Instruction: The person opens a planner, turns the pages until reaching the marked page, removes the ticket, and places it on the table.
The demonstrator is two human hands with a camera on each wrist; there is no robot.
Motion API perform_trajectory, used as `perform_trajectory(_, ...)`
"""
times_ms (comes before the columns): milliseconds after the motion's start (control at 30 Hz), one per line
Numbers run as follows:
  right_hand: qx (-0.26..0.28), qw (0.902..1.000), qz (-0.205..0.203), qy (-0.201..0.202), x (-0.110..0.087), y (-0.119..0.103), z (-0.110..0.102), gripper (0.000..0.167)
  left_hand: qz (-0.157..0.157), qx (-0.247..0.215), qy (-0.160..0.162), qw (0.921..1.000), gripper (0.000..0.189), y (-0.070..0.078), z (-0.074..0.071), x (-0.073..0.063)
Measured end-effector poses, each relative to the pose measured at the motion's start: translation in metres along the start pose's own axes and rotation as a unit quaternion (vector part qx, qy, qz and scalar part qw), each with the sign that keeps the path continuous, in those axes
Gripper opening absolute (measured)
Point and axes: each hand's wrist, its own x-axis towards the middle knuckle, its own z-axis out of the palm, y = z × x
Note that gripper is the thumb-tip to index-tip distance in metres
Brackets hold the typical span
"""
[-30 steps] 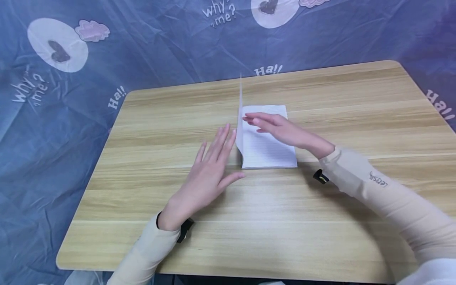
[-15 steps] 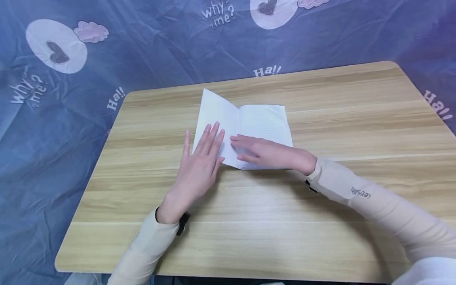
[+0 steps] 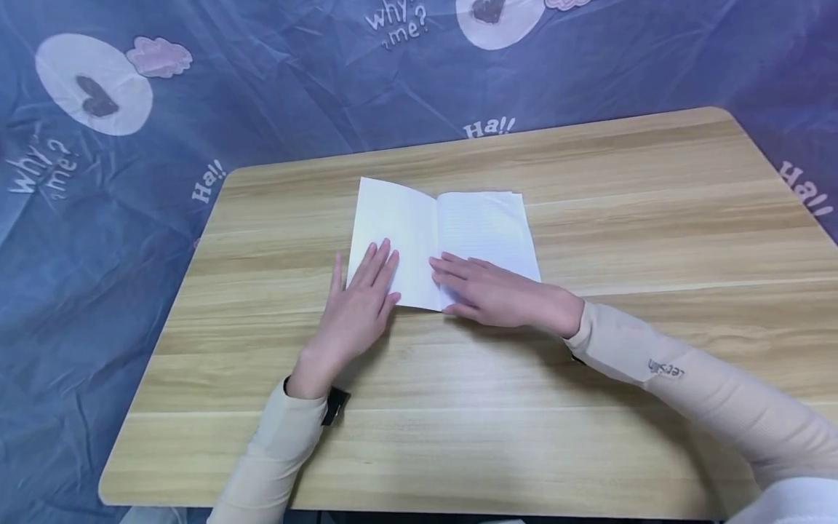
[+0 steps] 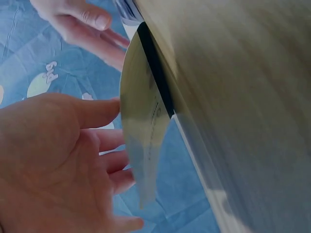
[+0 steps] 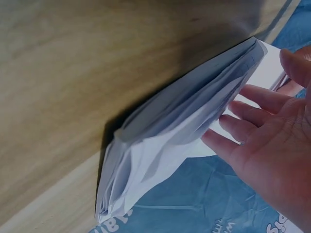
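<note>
A notebook lies open near the middle of the table, its right page faintly lined. The blank left leaf is turned over to the left; in the left wrist view this leaf curves up off the tabletop. My left hand rests on its lower left part with fingers straight and spread. My right hand lies across the lower right page, fingertips by the fold. In the right wrist view those fingers touch the stack of pages, which has wavy edges. Part of the right page is hidden under the hand.
The light wood table has rounded corners. A blue printed cloth hangs behind it and down its left side. Dark bands with small black devices sit at the wrists, over beige sleeves.
The leaf stood nearly upright at the fold and has swung down to the left. My left hand moved left and down with it. My right hand came down onto the page near the fold.
</note>
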Motion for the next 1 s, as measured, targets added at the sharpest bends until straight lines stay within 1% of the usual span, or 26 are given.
perform_trajectory(100,-0.006,1.0000,0.004,-0.002,0.000,0.001,0.000,0.061,-0.010,-0.013,-0.017,0.9997,0.062,-0.003,0.001,-0.001)
perform_trajectory(233,-0.009,0.9999,0.007,-0.001,-0.001,0.003,0.000,0.061,-0.011,-0.024,-0.028,0.9993,0.062,-0.006,0.001,-0.001)
perform_trajectory(400,-0.001,0.9999,0.011,-0.001,-0.002,0.007,-0.001,0.062,-0.008,-0.027,-0.030,0.9991,0.063,-0.008,0.002,-0.002)
perform_trajectory(733,0.000,0.9997,0.018,0.016,-0.004,0.019,-0.010,0.063,-0.006,-0.037,-0.036,0.9987,0.062,-0.007,0.000,-0.003)
perform_trajectory(1000,-0.006,0.9987,0.033,0.038,-0.002,0.038,-0.020,0.063,-0.006,-0.039,-0.038,0.9985,0.062,-0.009,0.001,-0.002)
